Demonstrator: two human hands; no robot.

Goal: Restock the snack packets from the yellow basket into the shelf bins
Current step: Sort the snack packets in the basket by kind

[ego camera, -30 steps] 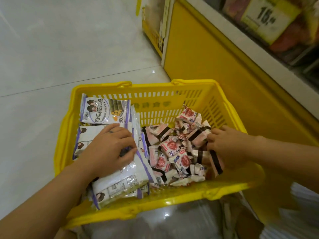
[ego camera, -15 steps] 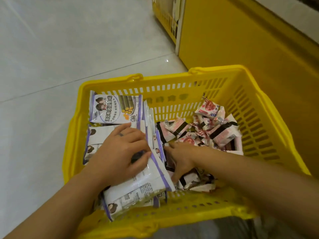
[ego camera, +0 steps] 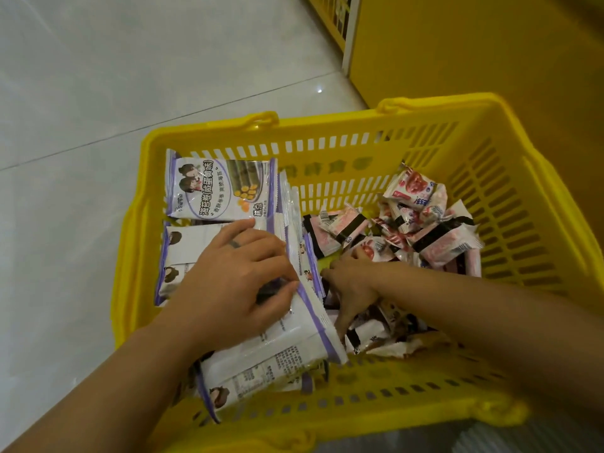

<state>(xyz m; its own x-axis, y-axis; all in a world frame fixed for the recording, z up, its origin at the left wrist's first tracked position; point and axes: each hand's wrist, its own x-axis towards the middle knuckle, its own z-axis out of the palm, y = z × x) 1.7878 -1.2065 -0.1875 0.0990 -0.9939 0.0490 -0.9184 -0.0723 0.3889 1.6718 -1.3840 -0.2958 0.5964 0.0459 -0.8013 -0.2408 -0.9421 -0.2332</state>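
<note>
Basket (ego camera: pixel 327 127) in yellow plastic, left hand (ego camera: pixel 235 282) gripping white-purple packets (ego camera: pixel 281 344), right hand (ego camera: pixel 354 287) relaxed, straight fingers (ego camera: pixel 343 318) among pink packets (ego camera: pixel 441 243).

One wide-angle camera on the person's head looks forward and steeply down, close over the yellow basket (ego camera: pixel 327 123), which fills the centre and lower right of the frame. It is near enough that print on the purple-and-white packets (ego camera: pixel 222 191) is legible. Both forearms enter from the bottom edge, and the left hand (ego camera: pixel 235 279) and right hand (ego camera: pixel 354 286) sit mid-frame. Tiled floor (ego camera: pixel 98 76) fills the upper left and a yellow cabinet (ego camera: pixel 474 44) the upper right.
</note>
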